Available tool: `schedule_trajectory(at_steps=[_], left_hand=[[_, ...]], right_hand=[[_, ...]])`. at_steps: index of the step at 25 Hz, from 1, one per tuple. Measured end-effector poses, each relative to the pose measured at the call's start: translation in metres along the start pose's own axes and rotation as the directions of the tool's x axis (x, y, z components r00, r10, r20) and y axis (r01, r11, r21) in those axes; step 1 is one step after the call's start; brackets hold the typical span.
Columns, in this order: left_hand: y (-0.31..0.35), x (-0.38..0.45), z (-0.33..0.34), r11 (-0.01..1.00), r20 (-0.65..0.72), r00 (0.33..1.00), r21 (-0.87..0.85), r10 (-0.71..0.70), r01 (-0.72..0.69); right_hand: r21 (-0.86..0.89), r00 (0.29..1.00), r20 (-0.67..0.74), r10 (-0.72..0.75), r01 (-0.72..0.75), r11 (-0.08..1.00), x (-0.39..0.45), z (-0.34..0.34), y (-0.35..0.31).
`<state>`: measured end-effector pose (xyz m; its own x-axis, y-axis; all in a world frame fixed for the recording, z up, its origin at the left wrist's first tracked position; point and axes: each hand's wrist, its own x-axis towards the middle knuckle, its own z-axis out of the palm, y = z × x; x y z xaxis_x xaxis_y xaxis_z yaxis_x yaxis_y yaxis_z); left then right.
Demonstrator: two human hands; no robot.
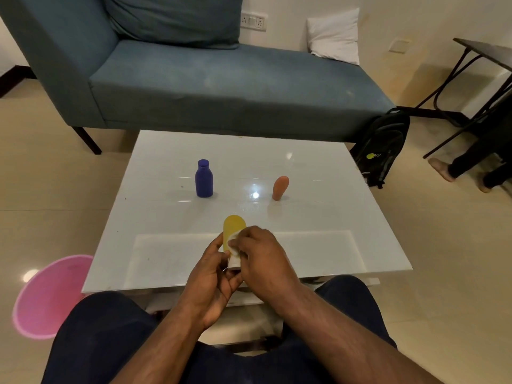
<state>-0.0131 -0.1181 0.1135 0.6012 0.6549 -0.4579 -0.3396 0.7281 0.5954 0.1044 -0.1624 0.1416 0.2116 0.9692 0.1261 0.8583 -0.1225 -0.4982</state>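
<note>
A yellow bottle with a white cap end is held over the near edge of the white glossy table. My left hand grips its lower part from the left. My right hand curls over the white cap end, with a small white piece pinched against the bottle. A blue bottle stands upright on the table's left middle. An orange bottle stands on its cap to the right.
A teal sofa stands behind the table. A pink tub sits on the floor at the left. A black backpack leans by the sofa's right end. Another person's feet and a dark side table are at the far right.
</note>
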Motion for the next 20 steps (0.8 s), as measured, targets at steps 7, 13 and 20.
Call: schedule_trajectory(at_steps=[7,13,20], left_hand=[[-0.002,0.003,-0.002,0.996,-0.025,0.999,-0.087,-0.023,0.021],[-0.001,0.000,-0.001,0.994,-0.036,0.999,-0.104,-0.025,0.021],[0.000,0.000,-0.002,0.995,-0.026,0.999,-0.092,-0.027,0.025]], right_hand=[[0.112,0.990,-0.063,0.128,-0.120,0.986,0.017,-0.001,0.007],[0.081,0.998,-0.028,0.052,-0.050,0.996,-0.001,0.000,0.005],[0.050,0.996,-0.049,0.081,-0.078,0.996,0.015,0.002,0.004]])
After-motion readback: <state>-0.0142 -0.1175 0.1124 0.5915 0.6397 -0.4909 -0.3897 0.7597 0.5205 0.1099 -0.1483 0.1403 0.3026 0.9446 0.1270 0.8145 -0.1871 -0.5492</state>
